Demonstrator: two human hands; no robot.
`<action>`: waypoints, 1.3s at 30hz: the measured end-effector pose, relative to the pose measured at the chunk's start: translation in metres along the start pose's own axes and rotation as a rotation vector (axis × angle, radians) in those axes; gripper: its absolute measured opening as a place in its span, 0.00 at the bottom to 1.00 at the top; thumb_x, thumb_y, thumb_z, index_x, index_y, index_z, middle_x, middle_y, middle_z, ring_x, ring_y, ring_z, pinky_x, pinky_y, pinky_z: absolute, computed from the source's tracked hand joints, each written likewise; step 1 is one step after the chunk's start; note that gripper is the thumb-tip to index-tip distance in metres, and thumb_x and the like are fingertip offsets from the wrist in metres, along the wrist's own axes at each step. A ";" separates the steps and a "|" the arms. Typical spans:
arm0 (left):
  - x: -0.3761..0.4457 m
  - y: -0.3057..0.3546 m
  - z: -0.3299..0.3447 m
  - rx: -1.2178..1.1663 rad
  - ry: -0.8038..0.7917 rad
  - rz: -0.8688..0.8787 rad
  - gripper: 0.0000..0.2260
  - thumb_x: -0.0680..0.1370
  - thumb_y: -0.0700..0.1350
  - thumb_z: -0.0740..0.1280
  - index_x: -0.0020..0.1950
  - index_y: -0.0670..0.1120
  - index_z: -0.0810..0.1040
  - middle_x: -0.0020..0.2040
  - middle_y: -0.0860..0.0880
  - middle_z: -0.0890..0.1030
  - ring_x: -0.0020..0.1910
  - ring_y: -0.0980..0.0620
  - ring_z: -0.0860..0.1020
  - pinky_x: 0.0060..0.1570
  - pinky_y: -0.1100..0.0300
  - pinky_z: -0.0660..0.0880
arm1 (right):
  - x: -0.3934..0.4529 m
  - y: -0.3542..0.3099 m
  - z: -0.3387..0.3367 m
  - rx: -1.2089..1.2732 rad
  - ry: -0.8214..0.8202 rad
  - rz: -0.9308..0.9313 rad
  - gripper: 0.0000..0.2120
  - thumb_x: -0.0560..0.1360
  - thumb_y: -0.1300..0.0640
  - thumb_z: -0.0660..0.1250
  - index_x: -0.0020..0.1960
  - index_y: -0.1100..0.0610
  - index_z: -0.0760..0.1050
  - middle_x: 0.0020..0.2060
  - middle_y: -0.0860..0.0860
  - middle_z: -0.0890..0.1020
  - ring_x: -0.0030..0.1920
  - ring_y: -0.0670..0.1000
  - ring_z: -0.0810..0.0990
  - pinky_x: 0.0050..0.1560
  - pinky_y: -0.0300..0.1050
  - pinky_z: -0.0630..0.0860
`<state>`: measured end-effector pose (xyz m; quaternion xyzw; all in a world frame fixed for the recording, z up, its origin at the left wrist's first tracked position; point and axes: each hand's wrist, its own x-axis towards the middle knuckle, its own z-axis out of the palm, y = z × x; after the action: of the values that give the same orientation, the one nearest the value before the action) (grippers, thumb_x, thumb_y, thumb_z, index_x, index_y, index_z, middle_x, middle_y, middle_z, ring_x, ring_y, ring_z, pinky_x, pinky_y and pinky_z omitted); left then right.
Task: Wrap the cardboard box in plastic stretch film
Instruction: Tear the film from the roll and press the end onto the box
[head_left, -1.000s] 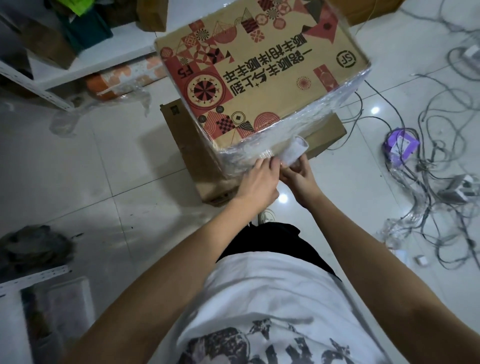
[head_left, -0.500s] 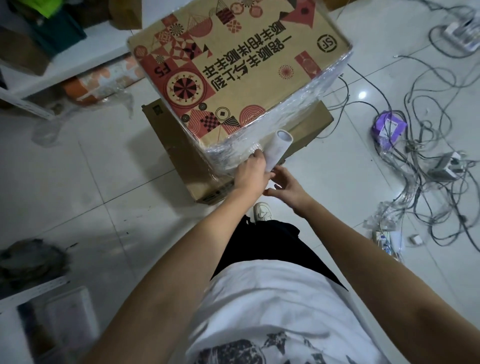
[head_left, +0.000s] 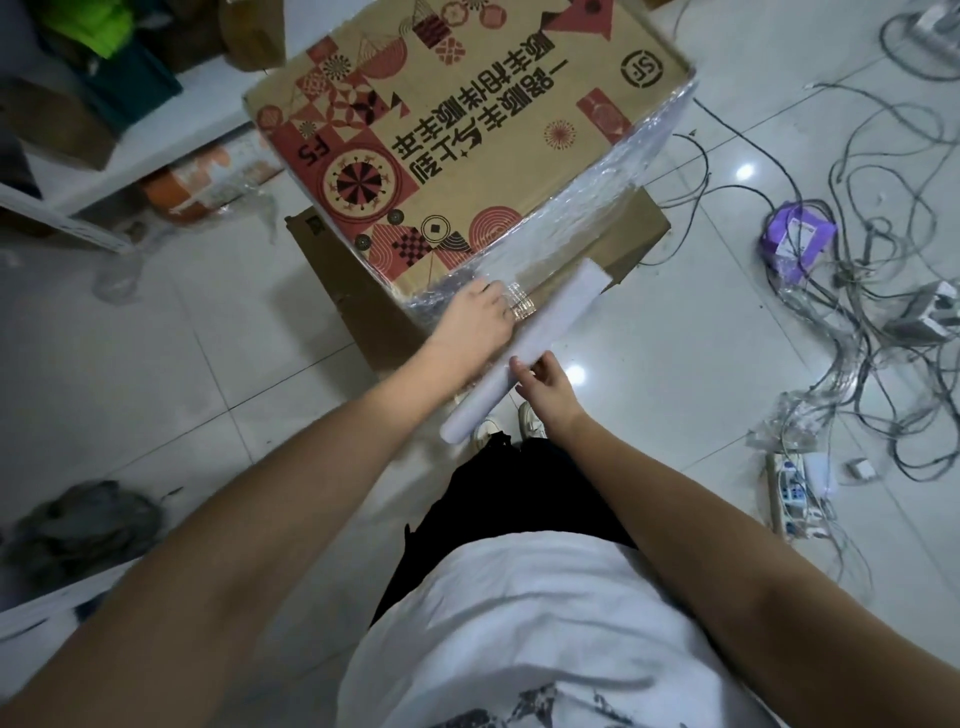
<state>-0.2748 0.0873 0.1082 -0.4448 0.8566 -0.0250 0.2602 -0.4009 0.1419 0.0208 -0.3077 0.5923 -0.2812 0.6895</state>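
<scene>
**Entry: printed carton, wrap in progress**

Item. We record a brown cardboard box with red and black printed patterns (head_left: 467, 140) standing on a plain brown cardboard carton (head_left: 343, 291) on the pale tiled floor (head_left: 156, 338). We cannot see inside either; both look closed from this view.

Wrap status. Clear plastic stretch film (head_left: 602, 197) already covers the near right side face of the printed box, wrinkled and glossy. The top face appears bare. We judge the task partly done: at least one side carries film, the sides turned away from us are hidden, and the wrap has yet to be carried round and finished off.

Tool. A long white stretch-film roll (head_left: 524, 353) lies at a slant just off the box's near corner, a band of film running from it to the box.

Hands. Our left hand (head_left: 475, 325) rests at the near corner of the box, fingers laid against the film there; whether it presses or pinches the film we cannot tell. Our right hand (head_left: 545, 384) holds the roll near its lower half, fingertips curled onto it.

Surroundings. A tangle of grey cables (head_left: 857, 312) lies on the floor to the right, with a white power strip (head_left: 795, 488) and a small purple packet (head_left: 797, 241). A white shelf (head_left: 130, 171) at left holds further boxes, their contents not visible.
</scene>
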 end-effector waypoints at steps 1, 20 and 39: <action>0.001 -0.003 0.002 0.077 -0.032 0.036 0.14 0.80 0.41 0.57 0.63 0.40 0.72 0.60 0.46 0.76 0.63 0.46 0.67 0.63 0.55 0.60 | 0.001 0.002 0.001 0.060 0.021 0.040 0.03 0.78 0.59 0.63 0.47 0.53 0.69 0.41 0.48 0.75 0.47 0.47 0.74 0.56 0.44 0.73; -0.005 -0.016 0.019 0.089 -0.135 0.141 0.12 0.77 0.39 0.60 0.51 0.49 0.82 0.47 0.51 0.82 0.54 0.51 0.76 0.73 0.51 0.40 | 0.032 -0.008 -0.009 0.290 0.200 0.330 0.14 0.80 0.57 0.60 0.62 0.65 0.69 0.54 0.59 0.76 0.53 0.58 0.76 0.44 0.53 0.79; -0.018 -0.016 0.016 0.195 -0.136 0.260 0.13 0.76 0.37 0.60 0.50 0.48 0.82 0.47 0.49 0.81 0.51 0.48 0.76 0.71 0.45 0.37 | 0.043 -0.005 -0.051 0.714 0.361 0.476 0.19 0.80 0.61 0.59 0.69 0.65 0.63 0.63 0.64 0.74 0.61 0.63 0.75 0.58 0.64 0.73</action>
<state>-0.2469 0.0946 0.1061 -0.3035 0.8810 -0.0438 0.3604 -0.4451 0.1017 -0.0092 0.1473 0.6232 -0.3505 0.6834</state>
